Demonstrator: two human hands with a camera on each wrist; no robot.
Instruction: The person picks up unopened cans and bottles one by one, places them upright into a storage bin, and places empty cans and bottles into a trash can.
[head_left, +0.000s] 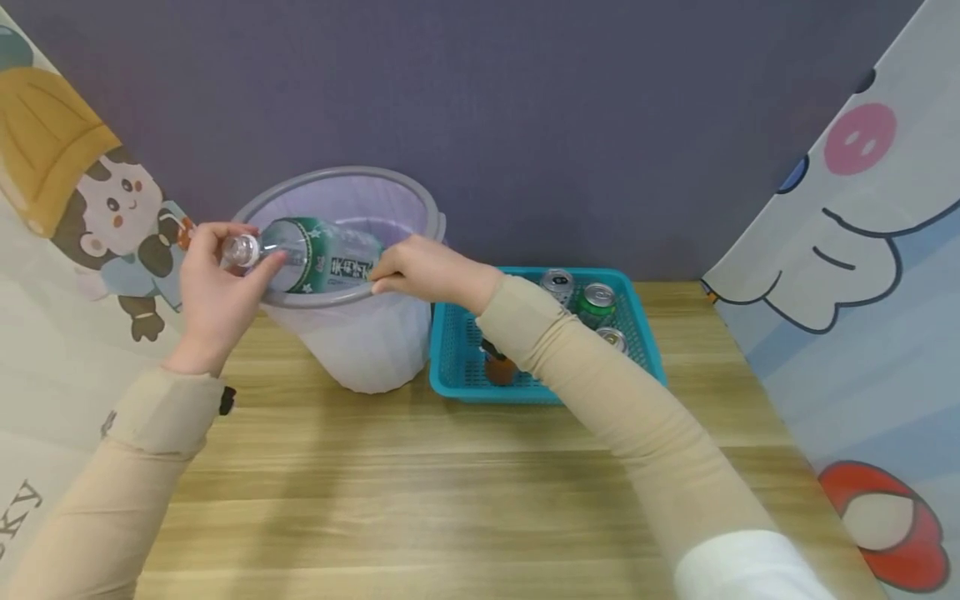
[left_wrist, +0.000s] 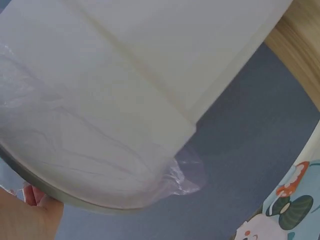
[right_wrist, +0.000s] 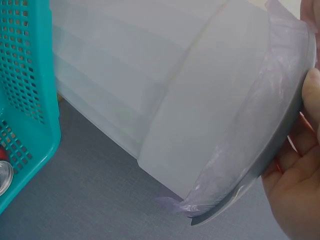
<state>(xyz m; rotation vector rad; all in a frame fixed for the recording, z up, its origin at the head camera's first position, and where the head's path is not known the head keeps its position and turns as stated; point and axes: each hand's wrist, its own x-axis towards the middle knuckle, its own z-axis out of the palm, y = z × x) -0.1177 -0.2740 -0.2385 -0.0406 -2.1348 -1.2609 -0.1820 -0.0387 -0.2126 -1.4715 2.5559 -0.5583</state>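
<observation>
A clear plastic bottle [head_left: 333,254] with a green label lies sideways over the mouth of a whitish trash bin [head_left: 367,350]. My left hand [head_left: 217,283] grips it around the neck and shoulder, thumb on the near side, with the cap end pointing left. At the other end, my right hand [head_left: 435,268] has curled fingers, thumb and forefinger pinching at the bottle's base just above the bin's grey rim [head_left: 337,298]. In the right wrist view, the right hand [right_wrist: 300,175] overlaps the rim, and the bottle is hidden there.
A thin purple bag [left_wrist: 187,175] lines the bin and hangs over its rim. Right of the bin, a teal basket [head_left: 450,389] holds several cans, including a green can [head_left: 596,307], partly behind my right forearm. A dark grey panel [head_left: 525,125] stands behind; cartoon-printed panels flank the wooden table [head_left: 420,492].
</observation>
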